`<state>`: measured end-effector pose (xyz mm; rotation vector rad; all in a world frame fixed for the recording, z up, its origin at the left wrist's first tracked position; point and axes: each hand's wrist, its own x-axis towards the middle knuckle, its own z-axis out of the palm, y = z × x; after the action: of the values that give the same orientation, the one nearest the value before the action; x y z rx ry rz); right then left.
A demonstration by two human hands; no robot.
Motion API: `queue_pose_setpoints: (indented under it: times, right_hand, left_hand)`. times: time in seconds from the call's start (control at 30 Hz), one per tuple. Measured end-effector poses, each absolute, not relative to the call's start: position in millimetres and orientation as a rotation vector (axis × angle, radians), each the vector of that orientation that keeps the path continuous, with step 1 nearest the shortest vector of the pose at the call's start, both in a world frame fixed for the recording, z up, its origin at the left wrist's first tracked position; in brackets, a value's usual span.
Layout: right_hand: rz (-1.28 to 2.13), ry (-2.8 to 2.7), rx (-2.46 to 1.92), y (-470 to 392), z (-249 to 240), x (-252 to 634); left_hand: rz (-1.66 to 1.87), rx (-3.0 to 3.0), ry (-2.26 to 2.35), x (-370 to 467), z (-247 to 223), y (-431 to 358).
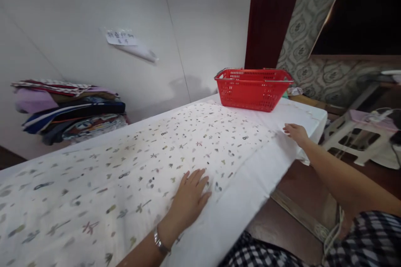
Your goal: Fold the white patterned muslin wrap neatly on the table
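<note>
A white cloth printed with small plants and figures (150,154) lies spread along the white-covered table (244,192). My left hand (189,198), with a silver bracelet at the wrist, rests palm down on the cloth near its front edge, fingers spread and holding nothing. Farther right, my right hand (294,132) is at the cloth's right corner, by the table's front edge. Its fingers point left and are slightly bent; whether they pinch any fabric is too small to tell.
A red plastic basket (247,94) stands at the table's far end. Folded clothes (75,110) are stacked behind the table at the left. Beyond the table on the right is a stool with a pink top (372,120). A wooden bar (300,215) runs below the front edge.
</note>
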<state>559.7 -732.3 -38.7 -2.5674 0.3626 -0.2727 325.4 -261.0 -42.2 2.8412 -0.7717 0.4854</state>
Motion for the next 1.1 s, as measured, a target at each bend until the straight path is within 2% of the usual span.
queue_pose_setpoints:
  times: [0.17, 0.37, 0.87, 1.1]
  right_hand:
    - [-0.145, 0.399, -2.461, -720.8, -44.1, 539.1]
    - [-0.075, 0.483, -2.575, -695.9, -43.6, 555.5]
    - [-0.113, 0.536, -2.686, -698.1, -45.4, 565.5]
    - [0.004, 0.537, -2.734, -702.2, -42.4, 581.8]
  left_hand:
    - [0.549, 2.747, -0.758, 281.4, -44.0, -264.0]
    - [0.632, 2.803, -0.595, 256.3, -58.0, -251.8]
    - [0.702, 2.833, -0.594, 256.2, -62.2, -257.4]
    - [0.724, 2.796, -0.627, 254.3, -62.2, -257.3]
